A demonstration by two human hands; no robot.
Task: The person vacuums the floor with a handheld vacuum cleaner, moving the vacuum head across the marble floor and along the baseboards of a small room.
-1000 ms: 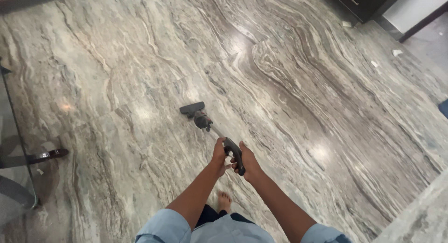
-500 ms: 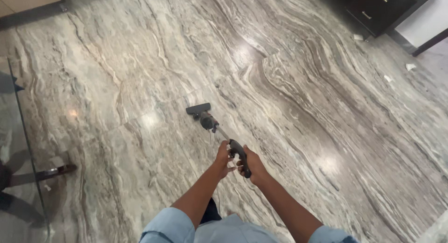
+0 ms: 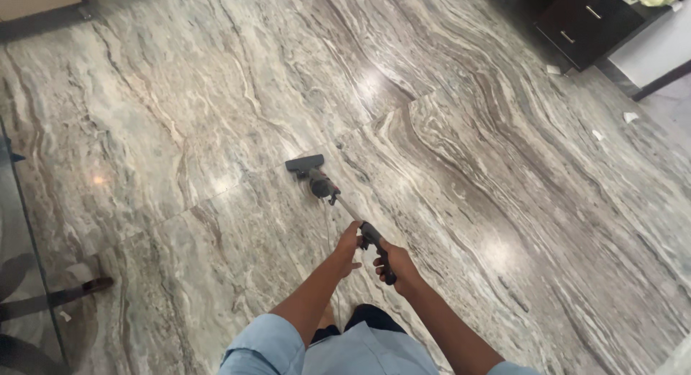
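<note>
Sleeves (image 3: pixel 317 350): pale blue, at the bottom edge
Right hand (image 3: pixel 398 265): closed round the black handle (image 3: pixel 381 254) of the vacuum
Left hand (image 3: pixel 349 244): fingers curled on the handle's upper end, just ahead of the right
Cord (image 3: pixel 331 231): thin, hanging slack under the wand (image 3: pixel 347 208)
Vacuum head (image 3: pixel 305 163): flat on the floor (image 3: pixel 504 202), ahead of both hands
Floor: polished grey-veined marble, glossy with glare spots
Risk: slack cord could catch underfoot or under the head; slick stone could let a bare foot slide
Paper scraps (image 3: pixel 628 117): white, far right, near the dark cabinet (image 3: pixel 583 22)
</note>
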